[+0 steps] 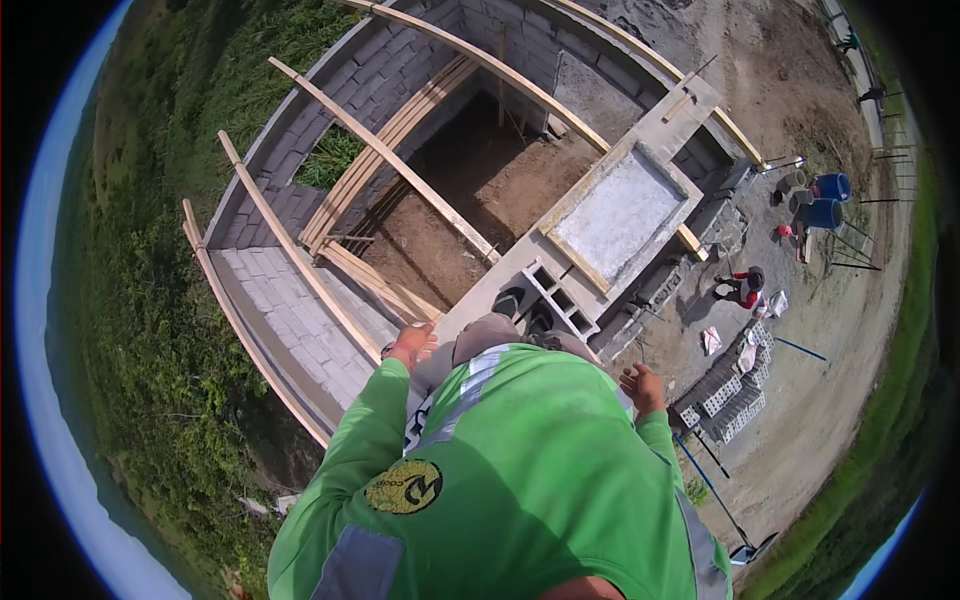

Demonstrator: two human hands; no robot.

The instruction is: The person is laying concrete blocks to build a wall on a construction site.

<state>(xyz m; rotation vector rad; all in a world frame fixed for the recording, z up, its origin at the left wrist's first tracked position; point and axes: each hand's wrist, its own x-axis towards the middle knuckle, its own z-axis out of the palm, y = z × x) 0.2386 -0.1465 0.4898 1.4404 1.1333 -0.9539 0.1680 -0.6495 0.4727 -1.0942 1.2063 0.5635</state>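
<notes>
My left hand [415, 345] hangs beside my left thigh, near the end of a wooden beam, with its fingers loosely apart and nothing seen in them. My right hand [643, 388] is out at my right side, fingers half curled and a little apart, holding nothing that I can see. A hollow concrete block [559, 298] lies just ahead of my dark shoes [510, 301], on the concrete ledge [501, 279] where I stand. Beyond it, a wooden frame [576, 264] borders a pale slab surface [624, 206].
Wooden beams [405, 169] span the block-walled room [457, 217], whose earth floor lies well below my ledge. Down on the right are a person [742, 289], stacked concrete blocks [724, 401] and blue barrels [825, 212]. A small board [677, 107] lies farther along the ledge.
</notes>
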